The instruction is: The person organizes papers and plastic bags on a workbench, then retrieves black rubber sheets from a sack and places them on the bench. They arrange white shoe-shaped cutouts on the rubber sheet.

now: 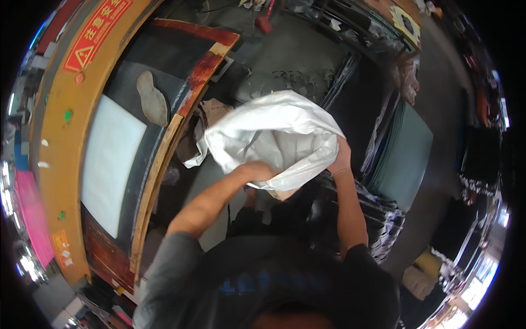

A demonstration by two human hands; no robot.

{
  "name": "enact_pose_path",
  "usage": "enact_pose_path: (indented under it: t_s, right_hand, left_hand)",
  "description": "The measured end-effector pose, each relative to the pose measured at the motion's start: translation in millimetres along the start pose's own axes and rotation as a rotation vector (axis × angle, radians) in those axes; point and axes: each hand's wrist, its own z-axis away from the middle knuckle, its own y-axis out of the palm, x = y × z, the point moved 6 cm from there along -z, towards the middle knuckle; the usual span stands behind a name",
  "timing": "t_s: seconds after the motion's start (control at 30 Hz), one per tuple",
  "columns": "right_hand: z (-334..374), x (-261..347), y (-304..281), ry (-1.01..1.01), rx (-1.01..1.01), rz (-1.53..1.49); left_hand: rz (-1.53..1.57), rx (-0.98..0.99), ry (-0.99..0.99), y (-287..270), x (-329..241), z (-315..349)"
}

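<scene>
A large white woven sack [268,109] is held up in front of me, its wide mouth turned upward and its crinkled inside showing. My right hand [342,157] grips the rim at the sack's right side, the fingers partly hidden by the material. At the near rim, my left hand [258,171] is closed on the sack, with its fingertips hidden in the folds at the mouth. Inside, only pale creased material is visible; the bottom is out of sight. A brown paper-like piece [283,194] peeks out beneath the near rim.
To my left stands a wood-edged work table [181,104] with a white sheet [112,159] and a sole-shaped piece [152,98], beside a yellow machine frame [68,142]. Stacked grey-green sheets [402,156] stand at right. Another white-and-brown bag [195,143] lies behind the sack.
</scene>
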Motion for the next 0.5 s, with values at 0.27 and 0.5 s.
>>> enact_pose_path:
  t_s: [0.27, 0.5]
  right_hand:
    - [-41, 17, 13, 0.158, -0.096, 0.14]
    - [45, 66, 166, -0.636, -0.323, 1.571]
  left_hand:
    - [-0.176, -0.099, -0.133, 2, 110, -16]
    - [0.058, -0.261, -0.085, 4, 107, -19]
